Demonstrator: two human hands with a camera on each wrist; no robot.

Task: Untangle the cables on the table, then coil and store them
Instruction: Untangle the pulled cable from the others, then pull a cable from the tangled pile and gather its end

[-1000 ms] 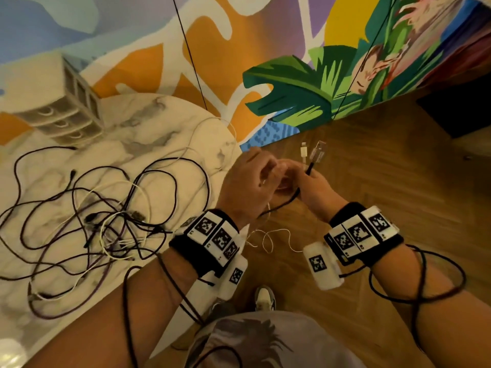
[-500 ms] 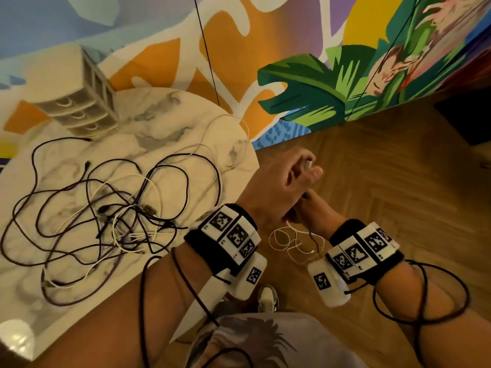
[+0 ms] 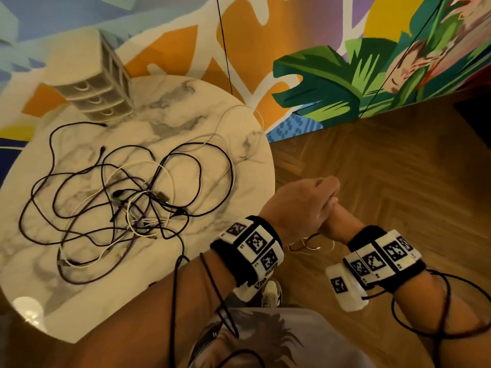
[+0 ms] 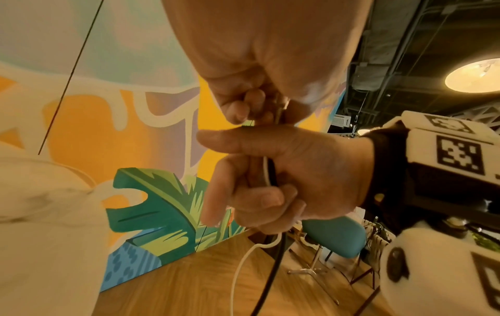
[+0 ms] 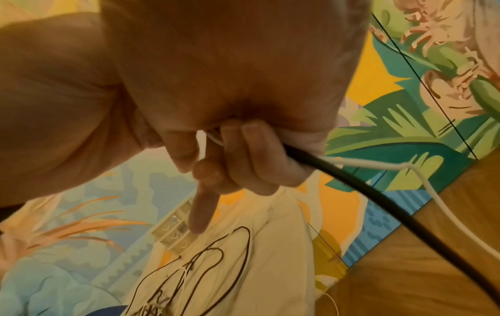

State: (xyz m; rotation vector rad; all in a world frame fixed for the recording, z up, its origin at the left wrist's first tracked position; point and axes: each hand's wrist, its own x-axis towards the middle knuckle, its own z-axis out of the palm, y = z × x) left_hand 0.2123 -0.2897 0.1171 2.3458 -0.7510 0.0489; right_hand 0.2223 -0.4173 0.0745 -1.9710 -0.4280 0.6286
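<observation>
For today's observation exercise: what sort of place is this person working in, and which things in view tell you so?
Probably a café, lounge or shared workspace, not a home. Clues: a large painted mural across the wall, a round marble table on wood flooring, and, in the left wrist view, exposed ceiling ducting with a teal chair.

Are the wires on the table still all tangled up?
Yes, tangled. The dark and white cables cross each other in loose loops on the table; none there is coiled.
</observation>
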